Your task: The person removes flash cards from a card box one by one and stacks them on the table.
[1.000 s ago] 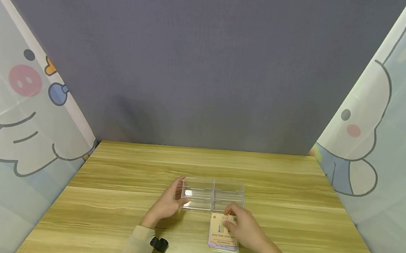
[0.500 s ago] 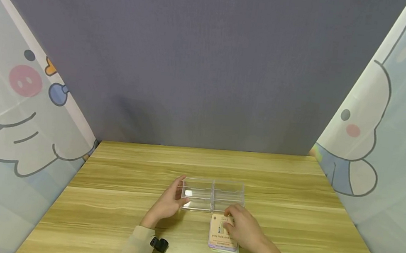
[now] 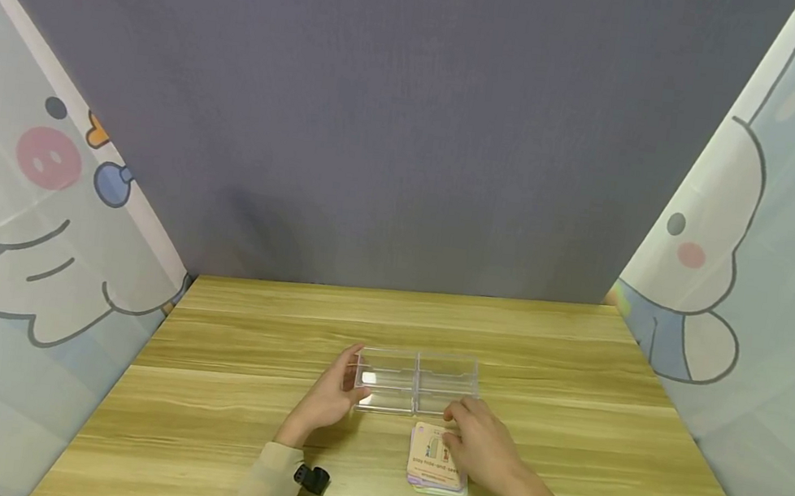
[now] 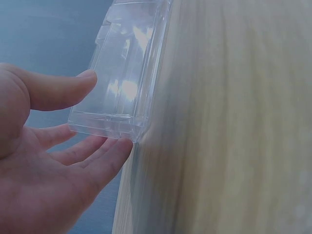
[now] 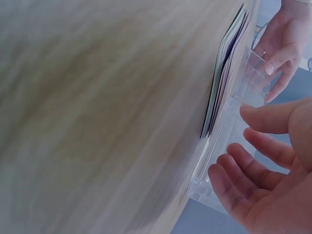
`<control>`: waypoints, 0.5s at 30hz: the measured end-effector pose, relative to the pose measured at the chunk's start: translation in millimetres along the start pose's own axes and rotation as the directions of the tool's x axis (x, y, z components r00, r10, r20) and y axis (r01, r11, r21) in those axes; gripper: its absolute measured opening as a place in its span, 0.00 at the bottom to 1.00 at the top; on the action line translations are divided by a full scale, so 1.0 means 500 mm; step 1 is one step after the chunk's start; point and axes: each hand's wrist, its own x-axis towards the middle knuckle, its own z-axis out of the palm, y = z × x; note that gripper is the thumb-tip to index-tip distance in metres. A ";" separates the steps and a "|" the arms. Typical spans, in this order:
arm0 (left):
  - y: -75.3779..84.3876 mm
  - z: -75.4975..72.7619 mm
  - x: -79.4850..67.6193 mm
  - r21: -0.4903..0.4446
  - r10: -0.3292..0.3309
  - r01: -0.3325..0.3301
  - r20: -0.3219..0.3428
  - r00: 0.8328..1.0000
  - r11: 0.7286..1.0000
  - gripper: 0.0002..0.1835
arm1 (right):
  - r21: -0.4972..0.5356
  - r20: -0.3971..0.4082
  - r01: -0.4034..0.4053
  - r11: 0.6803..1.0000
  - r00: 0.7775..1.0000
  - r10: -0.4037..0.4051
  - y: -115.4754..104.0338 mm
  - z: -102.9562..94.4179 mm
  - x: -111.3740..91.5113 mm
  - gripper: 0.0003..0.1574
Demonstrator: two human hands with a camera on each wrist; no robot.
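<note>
A clear plastic divided box (image 3: 417,383) lies on the wooden table. My left hand (image 3: 325,397) holds its left end, with the thumb on the near side and fingers against the end wall (image 4: 102,127). In front of the box's right half sits a stack of printed cards (image 3: 433,463), the top one slightly turned. My right hand (image 3: 487,448) is over the right edge of the stack, hiding part of it. In the right wrist view its fingers are loosely bent, the thumb (image 5: 265,118) stands apart from them, and nothing is between them. Whether a fingertip touches the cards, I cannot tell.
The wood-grain table (image 3: 246,345) extends to both sides and behind the box. A grey panel (image 3: 410,135) rises at its back edge. Cartoon-printed curtains (image 3: 21,254) flank the table. A black strap device (image 3: 312,480) is on the left wrist.
The top of the card stack looks different: its picture and text have changed, and the top card lies slightly turned. My right hand has shifted slightly; my left hand and the box stay put.
</note>
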 end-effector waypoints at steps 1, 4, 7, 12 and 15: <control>0.000 0.000 -0.001 0.000 0.000 0.000 0.000 1.000 1.000 0.42 | 0.003 0.000 -0.001 1.000 1.000 0.001 0.000 -0.001 -0.001 0.13; 0.000 -0.002 -0.005 -0.006 -0.004 0.004 0.002 1.000 1.000 0.42 | 0.016 0.001 0.007 1.000 1.000 -0.007 0.000 -0.003 -0.002 0.12; 0.003 -0.005 -0.007 -0.004 -0.010 0.010 0.000 1.000 1.000 0.42 | 0.028 -0.008 0.031 0.999 1.000 -0.030 0.004 -0.012 0.001 0.11; 0.015 -0.013 0.001 0.019 -0.003 0.003 -0.010 1.000 1.000 0.42 | 0.032 -0.037 0.018 0.999 0.999 -0.017 0.012 -0.031 0.012 0.11; 0.020 -0.015 0.005 0.031 -0.009 0.009 -0.008 1.000 0.999 0.43 | 0.039 -0.015 -0.014 0.999 1.000 0.015 0.015 -0.037 0.015 0.11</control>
